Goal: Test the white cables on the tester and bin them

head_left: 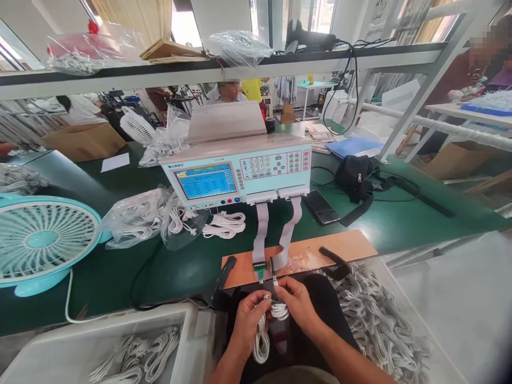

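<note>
My left hand (251,312) is closed in a pinch on a white cable (261,344), whose coiled loops hang below the fingers. Beside it, my right hand (296,303) pinches a white plug (275,282) close to the dark end piece of a ribbon lead. More white loops (279,311) show between the hands; whether they belong to the same cable I cannot tell. Just ahead, a small green circuit board (261,273) sits at the end of the other ribbon lead (261,229). Both ribbons run up to a tester (240,170) with a lit blue screen.
An orange-brown board (296,250) lies along the table edge. Bins of cables, a left bin (186,325) and a right bin (400,288), flank my lap. A turquoise fan (42,239), bagged cables (138,213), a phone (322,207) and a black pouch (352,173) surround the tester.
</note>
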`<state>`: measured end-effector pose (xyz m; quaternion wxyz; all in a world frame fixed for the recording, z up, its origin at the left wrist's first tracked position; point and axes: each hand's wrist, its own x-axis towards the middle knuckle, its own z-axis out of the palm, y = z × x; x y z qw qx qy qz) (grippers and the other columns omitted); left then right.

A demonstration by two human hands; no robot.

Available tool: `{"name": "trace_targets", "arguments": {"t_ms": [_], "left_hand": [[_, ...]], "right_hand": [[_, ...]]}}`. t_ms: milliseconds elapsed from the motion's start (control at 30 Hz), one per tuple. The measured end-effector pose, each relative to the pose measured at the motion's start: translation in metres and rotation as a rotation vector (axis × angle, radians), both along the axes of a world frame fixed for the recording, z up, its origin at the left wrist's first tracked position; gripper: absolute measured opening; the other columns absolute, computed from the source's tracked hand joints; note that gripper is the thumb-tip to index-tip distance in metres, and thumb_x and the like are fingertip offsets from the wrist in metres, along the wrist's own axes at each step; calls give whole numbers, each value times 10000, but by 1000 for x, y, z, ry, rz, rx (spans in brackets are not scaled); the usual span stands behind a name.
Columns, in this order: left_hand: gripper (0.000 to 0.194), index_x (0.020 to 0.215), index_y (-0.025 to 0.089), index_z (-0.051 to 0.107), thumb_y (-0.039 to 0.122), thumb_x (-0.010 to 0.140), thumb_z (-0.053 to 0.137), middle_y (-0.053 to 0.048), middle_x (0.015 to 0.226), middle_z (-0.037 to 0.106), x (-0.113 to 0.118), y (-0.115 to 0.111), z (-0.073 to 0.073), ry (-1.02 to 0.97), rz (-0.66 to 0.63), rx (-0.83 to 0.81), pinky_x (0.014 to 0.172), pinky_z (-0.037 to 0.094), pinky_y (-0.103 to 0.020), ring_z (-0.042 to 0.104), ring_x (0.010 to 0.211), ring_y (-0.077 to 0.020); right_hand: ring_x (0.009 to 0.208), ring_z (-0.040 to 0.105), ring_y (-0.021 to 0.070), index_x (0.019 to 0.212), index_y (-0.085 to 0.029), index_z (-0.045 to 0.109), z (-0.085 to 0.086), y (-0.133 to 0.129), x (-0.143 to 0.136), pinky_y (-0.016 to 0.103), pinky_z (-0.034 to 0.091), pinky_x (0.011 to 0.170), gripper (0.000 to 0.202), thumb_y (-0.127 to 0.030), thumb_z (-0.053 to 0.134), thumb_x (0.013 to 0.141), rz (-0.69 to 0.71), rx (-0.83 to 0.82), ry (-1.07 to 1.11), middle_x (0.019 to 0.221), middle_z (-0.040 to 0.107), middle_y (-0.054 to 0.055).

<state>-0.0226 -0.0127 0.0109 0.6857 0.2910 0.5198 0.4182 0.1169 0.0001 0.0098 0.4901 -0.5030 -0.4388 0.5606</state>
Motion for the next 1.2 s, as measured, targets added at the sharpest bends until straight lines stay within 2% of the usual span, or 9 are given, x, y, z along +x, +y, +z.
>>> {"name": "trace_targets", "arguments": {"t_ms": [167,267,333,467,633,833,1000,1067,1200], "left_hand": [[343,653,146,618,486,693,641,35,500,506,-5,7,6,284,-123,210,373,316,-172,427,435,-86],[369,597,156,593,491,750,577,32,500,478,-12,11,13,320,-267,287,381,300,-173,407,445,-90],[370,584,159,587,481,764,567,18,553,494,-15,14,18,313,-307,322,398,316,-173,413,471,-94],[354,543,154,591,432,761,586,-6,624,508,-14,17,20,337,-195,385,499,386,-185,455,572,-119],[354,574,146,616,447,757,577,-6,622,522,-8,14,12,349,-77,320,435,361,-184,437,511,-106],[380,566,142,613,499,697,619,8,577,519,-1,11,10,310,53,237,390,353,-175,438,483,-102],[371,570,137,609,475,720,619,-5,579,554,6,8,9,263,160,238,487,398,-186,487,540,-117],[354,570,136,608,453,726,626,-5,585,556,6,7,8,260,178,266,531,407,-189,493,567,-119],[358,565,142,593,460,728,615,6,594,527,3,9,4,293,126,288,431,368,-180,451,511,-103]], "right_hand": [[520,413,106,635,-156,582,4,2,0,226,336,518,319,-451,687,692,30,-79,156,551,490,-34],[456,390,89,594,-157,549,7,3,-3,220,303,468,358,-462,732,632,36,-198,269,504,479,-43],[434,394,85,587,-153,548,9,5,-6,221,300,457,380,-464,767,576,-1,-267,322,489,493,-41],[454,437,94,601,-139,579,11,7,-10,226,330,481,388,-440,808,515,-72,-321,379,512,543,-23],[490,463,102,617,-130,605,14,6,-8,229,351,511,356,-432,789,570,-38,-275,353,546,566,-12],[517,496,124,631,-135,623,18,5,-6,247,383,538,371,-461,786,565,-9,-263,351,579,601,8],[549,518,132,675,-135,663,16,5,-6,246,393,557,359,-459,782,579,5,-246,371,622,626,18],[571,535,138,710,-133,680,16,5,-6,248,402,576,344,-446,773,603,20,-235,383,631,632,22],[532,527,131,718,-129,686,18,6,-7,245,400,552,340,-438,774,608,12,-240,386,628,642,27]]}}
